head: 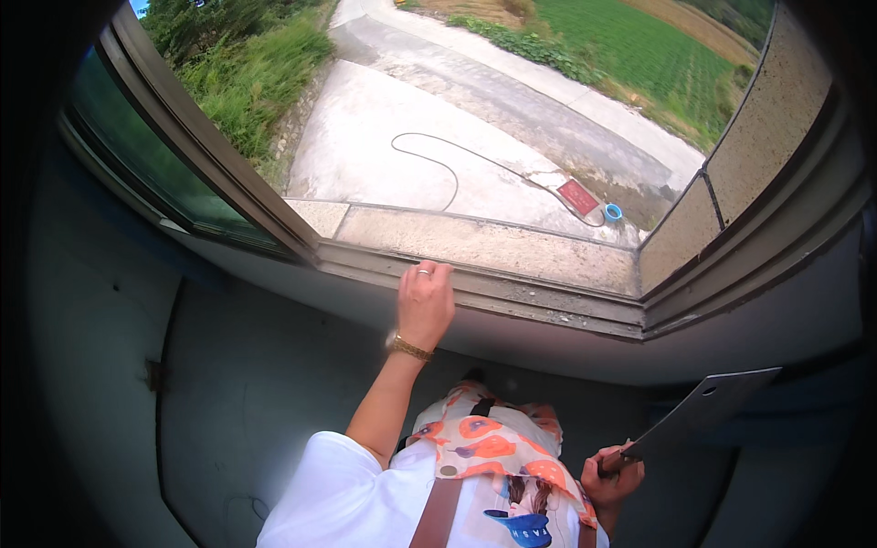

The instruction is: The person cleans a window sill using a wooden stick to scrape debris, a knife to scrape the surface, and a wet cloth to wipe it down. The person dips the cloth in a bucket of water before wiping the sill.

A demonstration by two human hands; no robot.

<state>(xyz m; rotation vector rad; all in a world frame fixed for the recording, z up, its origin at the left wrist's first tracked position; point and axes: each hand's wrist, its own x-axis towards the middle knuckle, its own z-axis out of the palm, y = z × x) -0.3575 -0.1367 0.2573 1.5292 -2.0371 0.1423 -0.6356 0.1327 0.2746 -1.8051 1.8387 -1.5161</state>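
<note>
My right hand grips the dark wooden handle of a cleaver. Its broad metal blade, with a round hole near the far corner, points up and to the right, away from my body. My left hand, with a ring and a gold-coloured wristwatch, is at the metal track of an opened sliding window. Its fingers are bent and close together over the track; their tips are hidden, so whether they pinch anything does not show.
Grit and flakes lie in the track's right part. A glass sash stands at the left, and a stone outer ledge runs beyond the track. Outside, a hose, a red mat and a blue round container lie on concrete.
</note>
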